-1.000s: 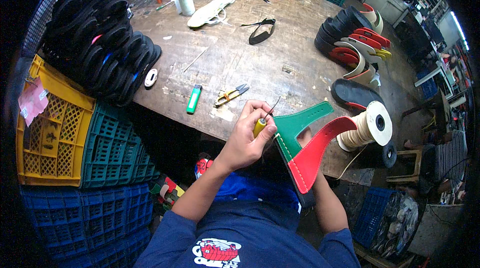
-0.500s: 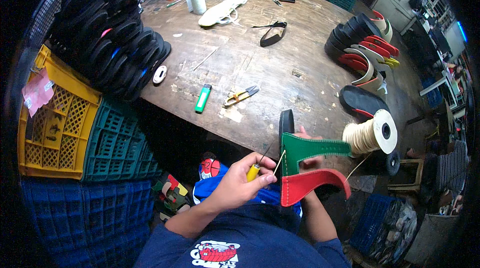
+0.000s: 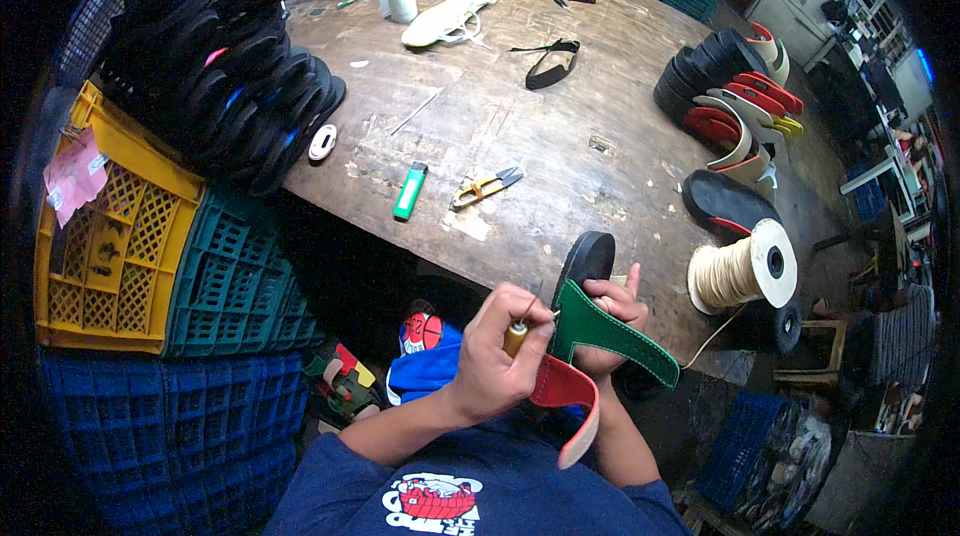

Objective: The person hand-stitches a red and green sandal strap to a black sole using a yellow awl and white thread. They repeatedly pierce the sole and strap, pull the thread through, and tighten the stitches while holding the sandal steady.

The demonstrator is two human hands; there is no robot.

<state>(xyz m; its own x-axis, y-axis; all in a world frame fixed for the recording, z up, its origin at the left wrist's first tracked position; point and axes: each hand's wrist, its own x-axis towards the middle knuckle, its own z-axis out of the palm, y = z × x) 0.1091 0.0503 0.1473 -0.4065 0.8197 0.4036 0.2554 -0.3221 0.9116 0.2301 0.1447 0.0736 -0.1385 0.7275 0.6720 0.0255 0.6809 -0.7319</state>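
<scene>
My left hand [image 3: 492, 356] is closed around the yellowish handle of an awl [image 3: 515, 339], its thin metal shaft pointing up beside the sandal's edge. A short bit of pale thread shows where my fingertips meet the strap. My right hand [image 3: 622, 306] grips the sandal from the far side, one finger stretched upward. The sandal has a black sole [image 3: 588, 258], a stitched green strap [image 3: 622, 338] and a red strap [image 3: 572, 386] that curls down towards me. Part of the sole is hidden behind the straps and my hands.
Right of the sandal stands a spool of cream cord [image 3: 735, 271]. A green lighter [image 3: 409, 192] and yellow thread snips [image 3: 487, 188] lie on the wooden table [image 3: 560, 156]. Stacked black soles [image 3: 240, 86] rise at left, above plastic crates [image 3: 130, 246]; more sandal parts [image 3: 735, 106] sit at right.
The sandal has turned and tilted, its straps swinging down and the sole's top showing more. My left hand has moved right and up against the strap; my right fingers now show over it.
</scene>
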